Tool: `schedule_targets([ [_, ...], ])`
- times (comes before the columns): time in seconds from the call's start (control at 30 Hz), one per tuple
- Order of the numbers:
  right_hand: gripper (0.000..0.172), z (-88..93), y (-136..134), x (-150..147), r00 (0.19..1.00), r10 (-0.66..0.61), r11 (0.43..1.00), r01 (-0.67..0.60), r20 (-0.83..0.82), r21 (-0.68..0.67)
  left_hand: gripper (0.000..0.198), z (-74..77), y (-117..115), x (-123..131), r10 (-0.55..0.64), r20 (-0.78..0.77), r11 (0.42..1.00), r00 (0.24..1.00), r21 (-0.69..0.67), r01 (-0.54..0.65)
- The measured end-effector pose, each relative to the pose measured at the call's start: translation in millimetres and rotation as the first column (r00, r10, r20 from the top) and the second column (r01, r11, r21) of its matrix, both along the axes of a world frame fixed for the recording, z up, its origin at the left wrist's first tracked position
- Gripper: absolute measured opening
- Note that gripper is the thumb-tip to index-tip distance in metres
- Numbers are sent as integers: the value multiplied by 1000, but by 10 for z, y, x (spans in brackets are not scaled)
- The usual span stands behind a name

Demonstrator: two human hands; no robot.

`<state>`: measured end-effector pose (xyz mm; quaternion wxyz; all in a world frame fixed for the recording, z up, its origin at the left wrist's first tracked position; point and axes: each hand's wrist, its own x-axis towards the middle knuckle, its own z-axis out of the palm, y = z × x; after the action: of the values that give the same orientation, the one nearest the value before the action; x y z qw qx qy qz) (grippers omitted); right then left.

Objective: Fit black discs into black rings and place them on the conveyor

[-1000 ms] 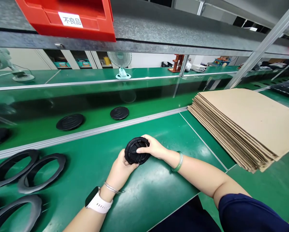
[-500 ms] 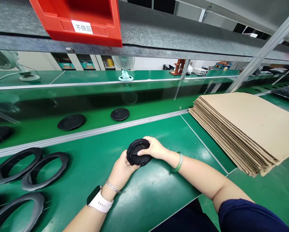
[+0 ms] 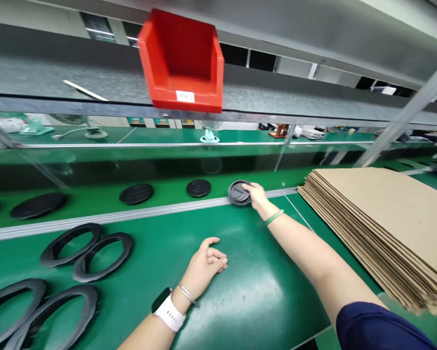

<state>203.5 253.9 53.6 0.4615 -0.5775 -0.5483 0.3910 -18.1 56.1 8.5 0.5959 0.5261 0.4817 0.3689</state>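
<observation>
In my right hand [image 3: 257, 195] is a round black plastic cover [image 3: 239, 193], gripped at its right edge and held tilted over the metal strip along the belt. My left hand [image 3: 206, 265] is empty above the green table [image 3: 240, 301], its fingers loosely curled and apart. Further black discs lie in a row on the green belt: one [image 3: 198, 188] just left of the held cover, another [image 3: 136, 193] beyond it, and a larger-looking one [image 3: 39, 205] at the far left. Several black rings, such as this ring [image 3: 80, 272], rest on the table to the left of my left hand.
A tall stack of brown cardboard sheets [image 3: 382, 218] stands on the right. Overhead, a red bin [image 3: 185, 97] with a white label sits on a grey shelf [image 3: 105, 73]. A metal post [image 3: 404, 112] rises behind the cardboard. Small fans stand on the far bench.
My left hand has let go of the black cover. My right hand has carried it forward and right, to the belt's edge. The view has tilted up, showing more of the red bin.
</observation>
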Motion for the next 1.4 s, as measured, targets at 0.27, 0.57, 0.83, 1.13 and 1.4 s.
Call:
schedule_targets([
  [0.27,47,-359,58,209,900,-26,973,-76,435,216,44,-14,-53,49,53,-40,995,998,90,-49],
  [0.57,58,-793,-268,383,621,-92,958,-158,778,240,56,295,84,-614,622,-405,763,670,503,-405],
  [0.83,52,-720,-764,270,671,-31,959,-189,741,212,59,194,129,-653,599,-748,800,286,551,-236],
  [1.13,47,-675,-1285,-48,689,136,921,-354,712,166,61,274,175,-825,587,-801,795,117,542,-272],
  [1.4,46,-577,-1256,-8,725,234,905,-407,648,127,53,294,-29,-260,503,-795,798,339,578,170],
])
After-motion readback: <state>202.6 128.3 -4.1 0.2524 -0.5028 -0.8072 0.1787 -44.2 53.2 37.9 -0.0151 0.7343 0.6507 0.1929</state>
